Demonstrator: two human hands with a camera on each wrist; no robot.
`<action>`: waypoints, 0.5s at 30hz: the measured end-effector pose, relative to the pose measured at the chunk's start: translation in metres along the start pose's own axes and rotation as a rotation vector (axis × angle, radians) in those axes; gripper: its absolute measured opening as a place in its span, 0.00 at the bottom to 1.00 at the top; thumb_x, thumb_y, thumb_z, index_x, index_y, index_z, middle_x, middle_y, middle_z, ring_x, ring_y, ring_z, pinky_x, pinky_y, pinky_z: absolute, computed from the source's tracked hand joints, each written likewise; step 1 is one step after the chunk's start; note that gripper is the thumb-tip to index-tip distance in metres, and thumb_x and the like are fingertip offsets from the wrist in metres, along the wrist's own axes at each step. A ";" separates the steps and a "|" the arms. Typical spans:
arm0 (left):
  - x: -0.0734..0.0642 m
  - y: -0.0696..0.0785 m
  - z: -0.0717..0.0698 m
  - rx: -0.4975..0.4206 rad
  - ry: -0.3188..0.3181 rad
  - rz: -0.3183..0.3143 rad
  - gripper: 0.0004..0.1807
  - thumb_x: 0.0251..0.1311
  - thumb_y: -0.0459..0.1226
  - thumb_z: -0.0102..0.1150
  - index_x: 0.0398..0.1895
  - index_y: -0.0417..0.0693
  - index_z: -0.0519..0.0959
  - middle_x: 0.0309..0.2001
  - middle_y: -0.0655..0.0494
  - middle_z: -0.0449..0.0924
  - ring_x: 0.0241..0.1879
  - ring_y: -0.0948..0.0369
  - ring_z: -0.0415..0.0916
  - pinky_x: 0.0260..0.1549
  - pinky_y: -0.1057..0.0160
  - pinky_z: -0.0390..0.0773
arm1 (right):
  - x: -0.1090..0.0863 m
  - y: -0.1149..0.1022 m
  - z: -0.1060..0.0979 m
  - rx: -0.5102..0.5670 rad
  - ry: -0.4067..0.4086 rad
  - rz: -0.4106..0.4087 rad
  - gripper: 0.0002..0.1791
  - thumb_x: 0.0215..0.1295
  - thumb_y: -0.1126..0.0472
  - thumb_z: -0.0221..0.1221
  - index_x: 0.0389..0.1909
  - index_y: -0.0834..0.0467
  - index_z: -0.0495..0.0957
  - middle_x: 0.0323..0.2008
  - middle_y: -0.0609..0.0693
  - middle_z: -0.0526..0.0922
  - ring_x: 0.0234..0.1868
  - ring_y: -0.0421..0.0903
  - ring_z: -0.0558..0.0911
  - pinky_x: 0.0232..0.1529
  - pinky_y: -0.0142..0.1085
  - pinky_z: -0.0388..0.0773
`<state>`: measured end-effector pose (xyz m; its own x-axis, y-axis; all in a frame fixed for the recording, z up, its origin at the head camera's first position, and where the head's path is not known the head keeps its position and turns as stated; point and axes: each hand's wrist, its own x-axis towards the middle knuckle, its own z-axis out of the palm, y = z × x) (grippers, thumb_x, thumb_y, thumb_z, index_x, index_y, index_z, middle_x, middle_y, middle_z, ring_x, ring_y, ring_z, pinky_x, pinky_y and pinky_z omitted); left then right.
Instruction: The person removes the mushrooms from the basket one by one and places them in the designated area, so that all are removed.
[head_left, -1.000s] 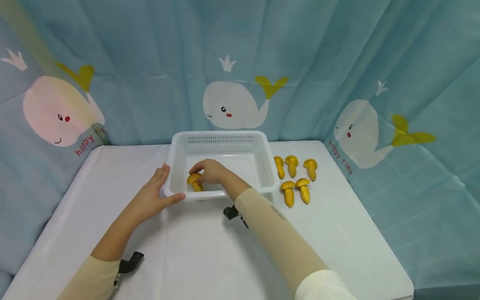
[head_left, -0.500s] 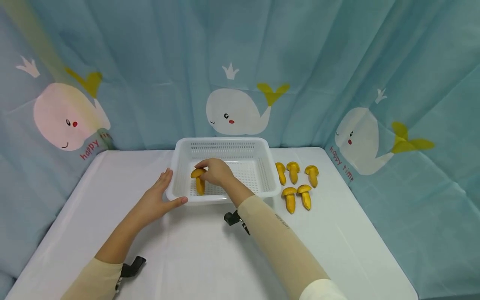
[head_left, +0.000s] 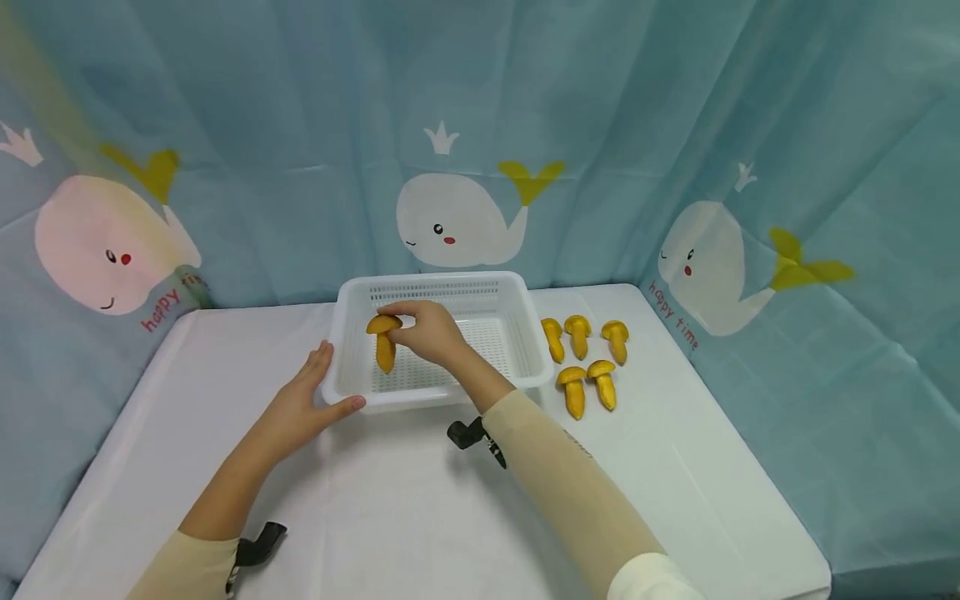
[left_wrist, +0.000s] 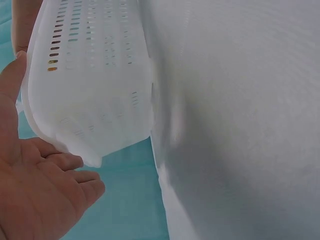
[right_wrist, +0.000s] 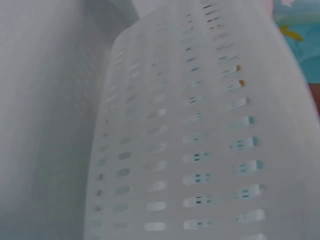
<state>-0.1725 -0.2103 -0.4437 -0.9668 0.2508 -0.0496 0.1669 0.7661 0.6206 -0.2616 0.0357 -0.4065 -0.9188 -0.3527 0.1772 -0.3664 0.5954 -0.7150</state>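
My right hand (head_left: 435, 335) pinches a yellow mushroom (head_left: 386, 343) by the upper stem and cap. The mushroom hangs upright, cap on top, over the left part of a white plastic basket (head_left: 528, 333). Spread around the basket's front left corner, my left hand (head_left: 297, 408) touches the rim, thumb at the front and fingers along the side. The left wrist view shows that hand (left_wrist: 45, 185) against the slotted basket wall (left_wrist: 100, 90). In the right wrist view the basket's front wall (right_wrist: 170, 140) fills most of the picture, and the grip is hidden.
Several yellow mushrooms lie on the table to the right of the basket, one of them (head_left: 574, 392) near its front right corner. The white-covered table (head_left: 420, 500) meets a blue whale-print curtain (head_left: 300, 167) behind and at the sides.
My right hand has raised the mushroom from low inside the basket to about rim height. My left hand stays at the basket's corner. The head view has shifted slightly.
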 end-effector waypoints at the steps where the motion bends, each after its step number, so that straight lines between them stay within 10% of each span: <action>1: -0.001 -0.001 0.000 -0.002 0.000 -0.003 0.67 0.56 0.71 0.62 0.84 0.55 0.32 0.84 0.50 0.30 0.81 0.38 0.35 0.65 0.22 0.54 | -0.002 -0.002 -0.001 0.014 0.000 -0.008 0.21 0.67 0.57 0.65 0.60 0.41 0.84 0.57 0.39 0.85 0.37 0.39 0.77 0.29 0.32 0.71; 12: 0.000 -0.003 0.000 -0.001 0.004 -0.004 0.66 0.56 0.71 0.62 0.84 0.58 0.32 0.84 0.52 0.29 0.82 0.40 0.34 0.66 0.22 0.53 | -0.016 -0.009 -0.011 -0.006 -0.034 -0.051 0.21 0.67 0.58 0.63 0.61 0.44 0.84 0.57 0.37 0.84 0.47 0.40 0.79 0.34 0.33 0.74; 15: 0.000 -0.002 -0.001 0.007 0.002 -0.012 0.67 0.55 0.71 0.62 0.84 0.58 0.33 0.84 0.53 0.30 0.82 0.40 0.33 0.65 0.22 0.53 | -0.020 -0.003 -0.018 -0.031 -0.027 -0.032 0.22 0.67 0.57 0.63 0.61 0.42 0.83 0.57 0.37 0.84 0.37 0.40 0.78 0.30 0.34 0.73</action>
<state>-0.1725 -0.2120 -0.4442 -0.9691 0.2401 -0.0556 0.1563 0.7731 0.6147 -0.2449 0.0538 -0.3952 -0.9024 -0.3908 0.1813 -0.4004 0.6057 -0.6876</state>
